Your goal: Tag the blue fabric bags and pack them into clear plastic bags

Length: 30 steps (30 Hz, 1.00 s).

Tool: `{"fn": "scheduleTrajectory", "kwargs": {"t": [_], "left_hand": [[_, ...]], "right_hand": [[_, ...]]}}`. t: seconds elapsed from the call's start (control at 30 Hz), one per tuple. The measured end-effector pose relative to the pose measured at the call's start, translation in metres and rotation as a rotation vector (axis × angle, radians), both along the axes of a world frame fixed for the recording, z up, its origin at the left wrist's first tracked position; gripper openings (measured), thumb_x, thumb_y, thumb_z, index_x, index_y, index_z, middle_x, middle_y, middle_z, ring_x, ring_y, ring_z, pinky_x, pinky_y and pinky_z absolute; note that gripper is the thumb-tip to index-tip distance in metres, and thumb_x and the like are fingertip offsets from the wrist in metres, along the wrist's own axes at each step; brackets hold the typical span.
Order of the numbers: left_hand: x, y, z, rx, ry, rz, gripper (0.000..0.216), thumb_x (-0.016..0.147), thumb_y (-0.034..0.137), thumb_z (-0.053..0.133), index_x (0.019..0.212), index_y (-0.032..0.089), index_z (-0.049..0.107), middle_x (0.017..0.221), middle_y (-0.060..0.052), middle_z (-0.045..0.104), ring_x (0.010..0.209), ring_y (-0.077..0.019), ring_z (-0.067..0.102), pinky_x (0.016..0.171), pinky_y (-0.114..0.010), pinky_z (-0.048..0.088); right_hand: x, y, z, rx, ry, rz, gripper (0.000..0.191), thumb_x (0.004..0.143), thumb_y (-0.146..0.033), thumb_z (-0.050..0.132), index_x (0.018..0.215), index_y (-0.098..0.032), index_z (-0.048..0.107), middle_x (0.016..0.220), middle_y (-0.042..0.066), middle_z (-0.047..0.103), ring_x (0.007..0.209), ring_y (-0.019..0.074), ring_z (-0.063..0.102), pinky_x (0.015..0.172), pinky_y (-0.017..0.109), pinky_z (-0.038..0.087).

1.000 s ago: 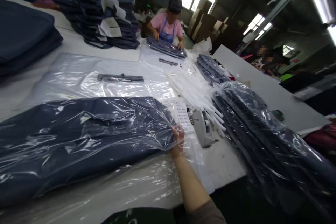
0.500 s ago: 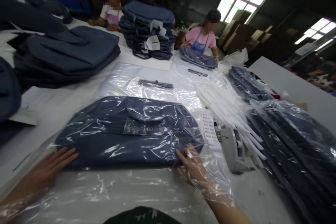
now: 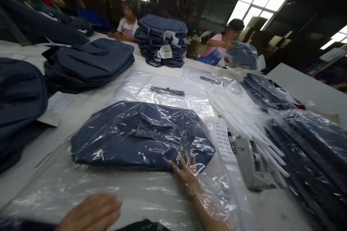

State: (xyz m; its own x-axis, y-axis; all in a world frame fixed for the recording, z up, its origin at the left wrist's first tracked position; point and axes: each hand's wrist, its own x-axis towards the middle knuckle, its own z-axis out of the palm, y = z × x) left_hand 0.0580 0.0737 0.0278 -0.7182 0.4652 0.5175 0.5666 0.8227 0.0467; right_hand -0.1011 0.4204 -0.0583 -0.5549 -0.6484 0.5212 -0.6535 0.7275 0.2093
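A folded navy bag (image 3: 141, 137) lies inside a clear plastic sleeve (image 3: 108, 187) on the white table in front of me. My right hand (image 3: 187, 173) is inside the sleeve's open end, fingers spread flat against the bag's near right corner. My left hand (image 3: 92, 213) hovers blurred at the bottom edge, near the sleeve's front, holding nothing I can see; its fingers are smeared by motion.
A stack of bagged navy bags (image 3: 311, 151) fills the right side. White sticks (image 3: 244, 115), a label strip (image 3: 223, 140) and a grey tape dispenser (image 3: 249, 162) lie between. Unbagged navy stacks (image 3: 89, 61) sit left and at the back (image 3: 162, 39). Two people work across the table.
My left hand has left the bag's left end and moved to the bottom centre. My right hand stays at the bag's right corner. The far person has lifted a bagged item.
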Motion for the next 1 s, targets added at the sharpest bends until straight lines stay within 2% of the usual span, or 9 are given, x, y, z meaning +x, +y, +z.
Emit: {"fn": "scheduleTrajectory", "kwargs": {"t": [0.1,0.17,0.3,0.47,0.53,0.73,0.8,0.9,1.0], "left_hand": [[-0.074,0.019,0.010,-0.102,-0.033,0.000,0.073,0.090,0.046,0.053,0.150,0.024,0.017,0.148,-0.007,0.036,0.137,-0.0312,0.030,0.115,-0.052,0.022],[-0.107,0.021,0.000,-0.225,-0.099,-0.140,0.078,0.089,0.060,0.046,0.150,0.026,0.011,0.147,-0.006,0.036,0.135,-0.0311,0.034,0.113,-0.052,0.026],[-0.109,0.012,-0.017,-0.390,-0.359,-0.388,0.081,0.086,0.068,0.042,0.149,0.028,0.009,0.149,-0.004,0.030,0.136,-0.0277,0.033,0.113,-0.043,0.031],[-0.120,0.035,0.030,-0.233,-0.299,-0.316,0.067,0.095,0.056,0.035,0.150,0.028,0.010,0.151,-0.002,0.029,0.138,-0.0219,0.030,0.114,-0.038,0.030],[-0.143,0.058,0.031,-0.125,-0.223,-0.232,0.066,0.096,0.056,0.028,0.151,0.025,0.009,0.153,-0.005,0.025,0.141,-0.0249,0.024,0.116,-0.043,0.024],[-0.174,0.097,-0.055,-0.335,-0.084,-0.399,0.077,0.088,0.066,0.038,0.149,0.026,0.013,0.148,-0.006,0.035,0.136,-0.0280,0.033,0.116,-0.044,0.003],[-0.174,0.092,-0.070,-0.355,-0.025,-0.421,0.078,0.087,0.068,0.041,0.148,0.027,0.017,0.148,-0.007,0.035,0.135,-0.0294,0.033,0.115,-0.045,-0.005],[-0.177,0.085,-0.071,-0.371,0.026,-0.483,0.078,0.085,0.067,0.044,0.148,0.027,0.021,0.146,-0.007,0.038,0.134,-0.0296,0.036,0.114,-0.046,-0.005],[-0.178,0.085,-0.063,-0.376,0.046,-0.494,0.082,0.083,0.068,0.048,0.148,0.026,0.021,0.144,-0.007,0.041,0.131,-0.0311,0.039,0.114,-0.047,-0.003]], "right_hand": [[-0.001,-0.002,0.001,-0.004,0.044,-0.009,0.063,0.084,-0.020,0.061,0.139,-0.041,0.039,0.152,0.010,0.031,0.143,0.0391,0.006,0.107,0.073,0.006],[-0.003,-0.002,-0.001,-0.006,0.098,0.001,0.058,0.085,-0.024,0.059,0.137,-0.043,0.041,0.149,0.008,0.036,0.143,0.0372,0.010,0.108,0.071,0.009],[-0.004,-0.003,-0.010,-0.060,0.174,-0.006,0.051,0.086,-0.027,0.060,0.132,-0.043,0.047,0.142,0.006,0.047,0.142,0.0360,0.016,0.107,0.071,0.018],[-0.002,-0.010,-0.008,-0.113,0.145,-0.036,0.048,0.083,-0.031,0.063,0.128,-0.043,0.051,0.141,0.007,0.047,0.135,0.0414,0.031,0.098,0.072,0.034],[-0.002,-0.015,-0.002,-0.157,0.085,-0.043,0.044,0.084,-0.034,0.061,0.126,-0.043,0.053,0.140,0.007,0.048,0.131,0.0407,0.039,0.098,0.070,0.036],[0.034,0.005,0.001,-0.269,0.011,-0.095,0.039,0.093,-0.035,0.045,0.131,-0.042,0.045,0.131,-0.001,0.055,0.120,0.0240,0.053,0.098,0.046,0.048],[0.078,0.029,-0.007,-0.370,0.016,-0.192,0.044,0.092,-0.026,0.044,0.134,-0.038,0.040,0.115,0.002,0.062,0.106,0.0194,0.060,0.088,0.035,0.054],[0.151,0.069,-0.017,-0.656,0.141,-0.538,0.053,0.088,-0.016,0.049,0.136,-0.030,0.035,0.092,0.008,0.057,0.088,0.0236,0.060,0.074,0.040,0.056],[0.177,0.099,-0.014,-0.949,0.208,-0.932,0.065,0.080,-0.032,0.065,0.136,-0.020,0.035,0.111,0.019,0.048,0.106,0.0353,0.051,0.086,0.058,0.049]]}}
